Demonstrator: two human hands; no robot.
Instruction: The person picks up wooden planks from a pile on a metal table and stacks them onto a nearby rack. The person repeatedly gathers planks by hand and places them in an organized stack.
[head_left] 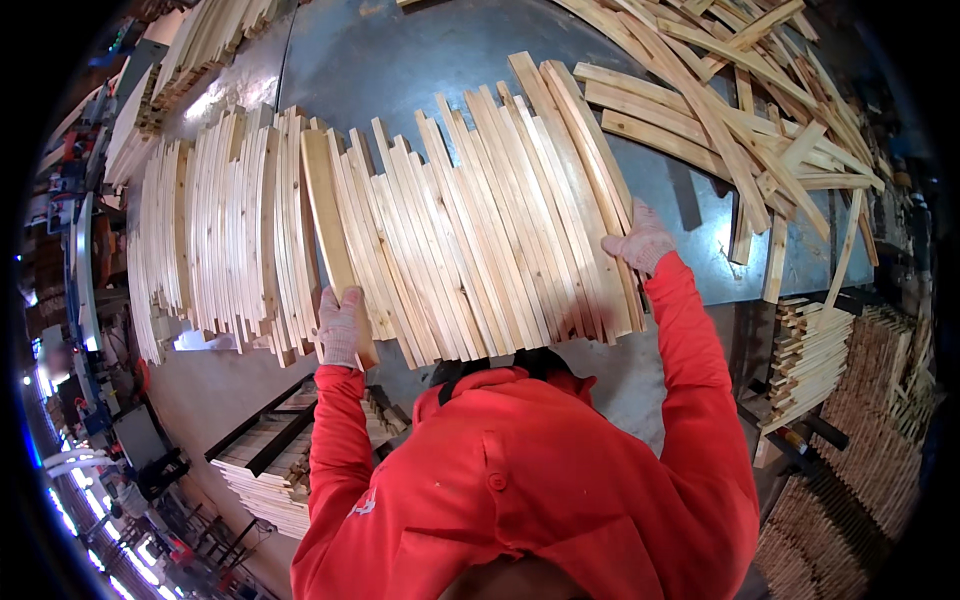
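Observation:
A wide row of pale wooden strips (455,240) lies side by side on the metal table before me, far ends uneven. At its left side my left hand (340,328), in a light glove, closes around the near end of a thicker, yellowish wooden board (325,205). My right hand (643,240), gloved too, is clasped on the outermost strips (590,140) at the row's right side, thumb on top; its other fingers are partly hidden. Left of the thicker board, more wooden strips (225,220) stand packed together, close against it.
Loose boards (725,110) lie in a jumbled heap at the far right of the metal table (390,60). Stacked strips stand at the far left (205,45). Below the table edge are a lumber stack (265,480) to my left and other stacks (805,360) to my right.

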